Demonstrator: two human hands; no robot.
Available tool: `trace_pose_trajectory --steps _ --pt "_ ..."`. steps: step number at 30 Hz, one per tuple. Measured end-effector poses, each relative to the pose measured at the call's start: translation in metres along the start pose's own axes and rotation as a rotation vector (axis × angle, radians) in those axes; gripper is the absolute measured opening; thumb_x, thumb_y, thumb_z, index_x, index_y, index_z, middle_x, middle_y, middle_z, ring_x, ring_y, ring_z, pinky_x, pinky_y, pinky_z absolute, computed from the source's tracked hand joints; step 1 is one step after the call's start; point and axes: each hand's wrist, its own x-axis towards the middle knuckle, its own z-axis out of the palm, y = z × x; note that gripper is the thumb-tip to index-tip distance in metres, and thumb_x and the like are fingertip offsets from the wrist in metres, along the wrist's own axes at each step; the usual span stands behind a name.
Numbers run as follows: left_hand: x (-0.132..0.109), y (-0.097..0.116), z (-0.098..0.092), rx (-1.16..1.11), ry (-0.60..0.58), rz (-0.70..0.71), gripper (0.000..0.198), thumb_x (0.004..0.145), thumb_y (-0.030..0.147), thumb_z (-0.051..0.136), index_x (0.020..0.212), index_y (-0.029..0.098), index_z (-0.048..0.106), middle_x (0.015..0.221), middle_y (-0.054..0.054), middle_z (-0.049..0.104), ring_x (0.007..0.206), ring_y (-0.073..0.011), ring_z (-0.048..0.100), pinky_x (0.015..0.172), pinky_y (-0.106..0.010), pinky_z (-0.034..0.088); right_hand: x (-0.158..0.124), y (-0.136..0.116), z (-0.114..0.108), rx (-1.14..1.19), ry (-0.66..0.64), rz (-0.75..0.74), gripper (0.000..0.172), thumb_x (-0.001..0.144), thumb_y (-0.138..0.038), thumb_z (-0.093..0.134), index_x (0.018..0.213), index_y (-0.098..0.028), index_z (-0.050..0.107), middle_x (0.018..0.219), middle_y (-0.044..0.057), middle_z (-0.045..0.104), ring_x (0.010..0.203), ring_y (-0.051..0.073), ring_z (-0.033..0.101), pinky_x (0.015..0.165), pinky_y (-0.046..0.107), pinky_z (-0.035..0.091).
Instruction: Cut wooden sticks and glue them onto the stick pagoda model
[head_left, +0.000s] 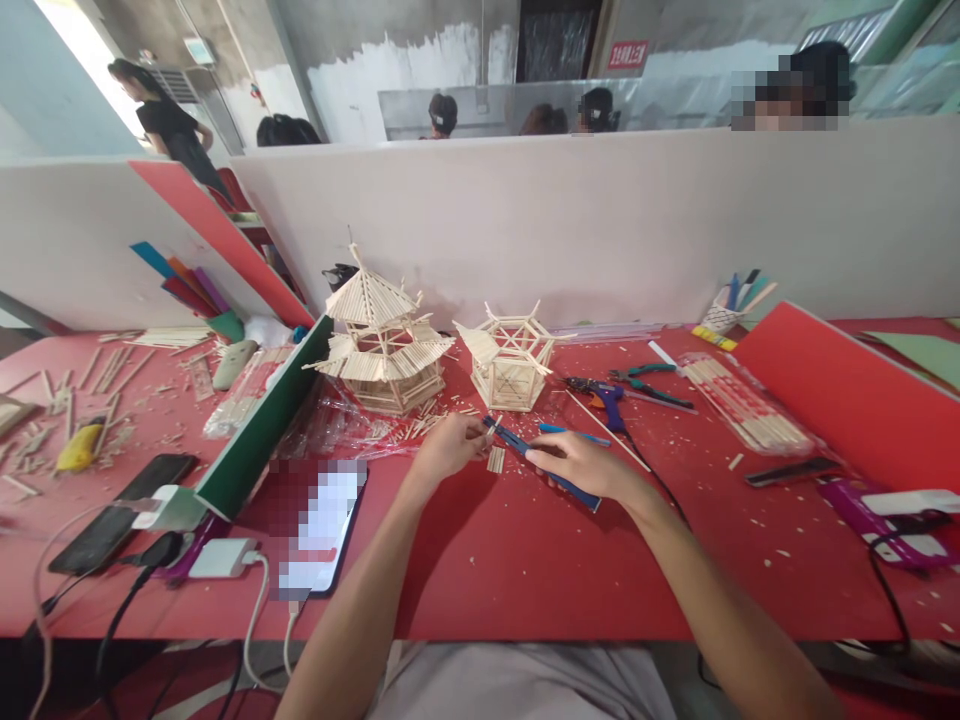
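My right hand [574,460] is closed around a long dark-blue tool [581,492], whose exact kind I cannot make out. Its front end points up and left toward my left hand [456,448]. Between the closed fingertips of that hand is a short thin wooden stick [495,428], right at the tool's tip. Just below lies a small row of short wooden sticks [496,460]. Beyond my hands stand two stick-built models: a roofed pavilion [386,345] on the left and a smaller open frame [514,360] with one roof panel on the right.
A glue gun [609,400], green-handled pliers [652,370] and bagged sticks [742,405] lie to the right. A phone [322,530] with a cable rests at left, near a green divider [262,430]. Wood scraps litter the red table [480,590]. People are behind the white partition [645,210].
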Motion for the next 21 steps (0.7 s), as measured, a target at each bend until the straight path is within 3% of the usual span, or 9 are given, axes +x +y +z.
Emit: trace_pose_trajectory --steps 8,14,21 --pt "-0.002 0.002 -0.004 0.138 0.019 0.057 0.03 0.085 0.039 0.055 0.074 0.016 0.069 0.069 -0.005 0.073 0.065 -0.0178 0.069 0.061 -0.023 0.049 0.0 0.002 0.004 -0.035 0.045 -0.033 0.037 0.093 -0.052 0.05 0.078 -0.021 0.063 0.076 0.002 0.067 0.072 0.019 0.062 0.064 0.027 0.041" --pt "-0.001 -0.003 -0.005 0.154 0.055 0.074 0.029 0.083 0.039 0.055 0.073 0.016 0.071 0.069 -0.005 0.072 0.064 -0.018 0.067 0.062 -0.023 0.048 0.003 0.003 0.007 -0.031 0.023 -0.026 0.035 0.095 -0.05 0.047 0.084 -0.021 0.063 0.075 0.001 0.066 0.067 0.018 0.061 0.062 0.027 0.042" --pt "-0.003 0.0 -0.008 0.169 0.093 0.042 0.025 0.082 0.036 0.058 0.077 0.016 0.073 0.07 -0.006 0.073 0.067 -0.019 0.067 0.062 -0.023 0.048 0.005 -0.001 0.012 -0.139 0.032 -0.004 0.034 0.099 -0.043 0.038 0.105 -0.021 0.064 0.098 0.008 0.071 0.093 0.027 0.065 0.081 0.036 0.045"
